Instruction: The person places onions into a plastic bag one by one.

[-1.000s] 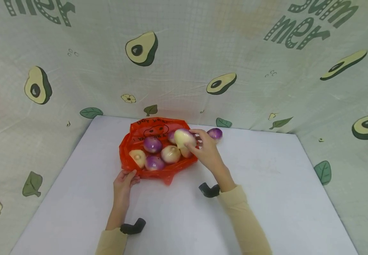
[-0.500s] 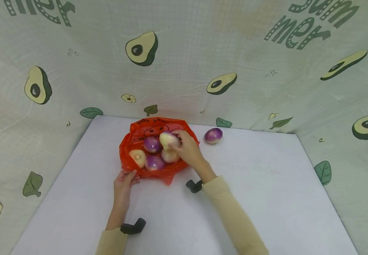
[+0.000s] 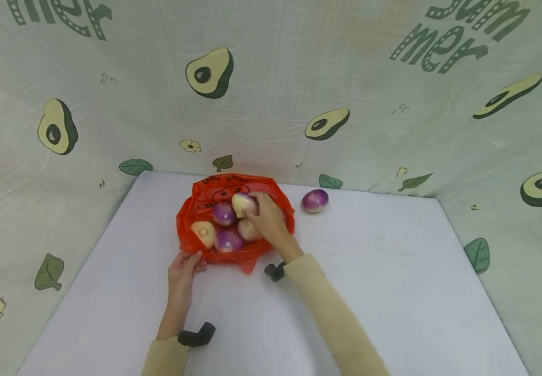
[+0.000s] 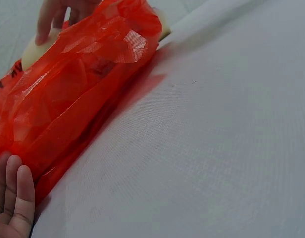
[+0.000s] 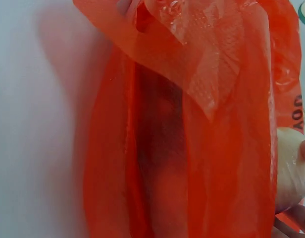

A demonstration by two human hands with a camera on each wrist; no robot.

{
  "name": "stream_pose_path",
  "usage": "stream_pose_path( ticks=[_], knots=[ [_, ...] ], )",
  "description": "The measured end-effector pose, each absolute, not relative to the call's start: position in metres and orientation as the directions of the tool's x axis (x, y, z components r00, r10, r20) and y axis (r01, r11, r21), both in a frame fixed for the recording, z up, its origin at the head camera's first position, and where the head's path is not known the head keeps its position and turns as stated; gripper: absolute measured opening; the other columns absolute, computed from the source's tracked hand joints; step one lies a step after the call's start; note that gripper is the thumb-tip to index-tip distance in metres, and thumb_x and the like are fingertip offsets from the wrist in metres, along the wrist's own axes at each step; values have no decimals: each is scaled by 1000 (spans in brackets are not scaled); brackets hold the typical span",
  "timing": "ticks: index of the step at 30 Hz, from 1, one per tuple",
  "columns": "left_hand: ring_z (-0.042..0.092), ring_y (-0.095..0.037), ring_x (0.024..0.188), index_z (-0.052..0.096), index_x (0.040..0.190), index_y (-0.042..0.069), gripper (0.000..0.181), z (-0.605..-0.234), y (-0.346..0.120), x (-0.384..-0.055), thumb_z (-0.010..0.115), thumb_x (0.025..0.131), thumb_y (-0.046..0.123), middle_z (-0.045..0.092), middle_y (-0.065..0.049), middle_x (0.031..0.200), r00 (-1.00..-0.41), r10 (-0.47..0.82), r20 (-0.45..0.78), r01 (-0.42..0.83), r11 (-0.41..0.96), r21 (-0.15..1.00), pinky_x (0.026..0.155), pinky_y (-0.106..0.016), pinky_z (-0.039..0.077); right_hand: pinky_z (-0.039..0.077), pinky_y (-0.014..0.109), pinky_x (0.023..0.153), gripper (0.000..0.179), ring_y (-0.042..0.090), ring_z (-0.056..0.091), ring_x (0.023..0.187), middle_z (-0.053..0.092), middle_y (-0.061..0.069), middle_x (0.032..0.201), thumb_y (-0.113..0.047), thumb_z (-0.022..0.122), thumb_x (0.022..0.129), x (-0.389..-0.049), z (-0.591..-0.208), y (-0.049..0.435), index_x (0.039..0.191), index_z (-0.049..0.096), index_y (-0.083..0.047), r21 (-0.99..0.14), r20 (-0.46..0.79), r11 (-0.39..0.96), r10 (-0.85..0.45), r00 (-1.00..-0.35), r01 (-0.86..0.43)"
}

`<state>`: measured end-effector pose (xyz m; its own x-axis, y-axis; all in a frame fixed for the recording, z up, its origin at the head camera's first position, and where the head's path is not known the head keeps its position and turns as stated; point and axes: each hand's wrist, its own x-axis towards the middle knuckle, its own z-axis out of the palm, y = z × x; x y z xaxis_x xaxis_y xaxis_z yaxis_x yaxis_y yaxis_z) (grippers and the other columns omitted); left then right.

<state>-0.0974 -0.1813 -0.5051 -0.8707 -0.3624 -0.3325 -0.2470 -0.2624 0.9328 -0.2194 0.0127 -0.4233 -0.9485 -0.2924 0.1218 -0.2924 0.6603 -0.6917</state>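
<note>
My right hand (image 3: 267,218) grips a purple-and-white onion (image 3: 243,203) over the mouth of a red plastic bag (image 3: 187,213). In the right wrist view, the pale side of that onion (image 5: 290,171) shows past the bag's edge, with fingertips against it. Several more onions lie in the bag, among them a purple onion (image 3: 224,213) and a pale onion (image 3: 203,233) with a nub. At the bag's near left corner, my left hand (image 3: 184,266) pinches the rim between thumb and fingers. Its fingers (image 4: 25,191) lie against the red plastic in the left wrist view.
One purple onion (image 3: 315,200) lies on the white table (image 3: 384,271), to the right of the bag. Behind the table hangs a cloth (image 3: 271,94) printed with avocados and leaves. A black wrist mount (image 3: 197,334) sits on the left wrist.
My right hand has carried its onion leftward, from the bag's right side to over its middle. The onion on the table now shows fully. My left hand has stayed at the rim.
</note>
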Motion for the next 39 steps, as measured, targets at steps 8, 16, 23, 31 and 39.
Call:
stream_pose_path(
  ticks=[8, 16, 23, 31, 39],
  knots=[
    [64, -6, 70, 48, 103, 7, 30, -502, -180, -98, 61, 90, 31, 65, 10, 75, -867, -365, -338, -247, -274, 929, 77, -18, 54, 36, 40, 109, 47, 23, 44, 124, 48, 7, 133, -33, 60, 90, -225, -428, 1, 130, 45, -14, -686, 82, 686, -260, -962, -243],
    [64, -6, 70, 48, 103, 6, 31, -503, -180, -98, 61, 90, 31, 65, 10, 75, -869, -359, -340, -249, -275, 928, 76, -17, 54, 40, 40, 105, 47, 24, 50, 119, 54, 7, 129, -34, 60, 90, -226, -432, -7, 128, 46, -13, -695, 67, 681, -258, -964, -230],
    [64, -6, 69, 50, 100, 7, 27, -503, -180, -98, 62, 89, 29, 65, 9, 74, -871, -363, -330, -229, -293, 928, 76, -18, 54, 45, 40, 101, 45, 25, 57, 112, 59, 8, 123, -34, 57, 92, -225, -435, -10, 129, 45, -13, -666, 5, 718, -267, -964, -202],
    [64, -7, 68, 51, 96, 9, 22, -506, -179, -98, 63, 89, 27, 66, 8, 73, -878, -364, -309, -205, -298, 932, 75, -18, 55, 53, 34, 83, 39, 21, 64, 85, 66, 7, 100, -32, 50, 96, -223, -436, -14, 132, 46, -17, -573, -59, 777, -354, -933, -258],
    [64, -7, 71, 50, 101, 8, 28, -508, -180, -99, 62, 89, 31, 65, 9, 75, -872, -368, -323, -228, -278, 933, 77, -18, 54, 48, 36, 96, 40, 17, 62, 99, 63, 3, 116, -33, 50, 96, -221, -438, -18, 134, 46, -21, -543, -55, 779, -406, -912, -314]
  ],
)
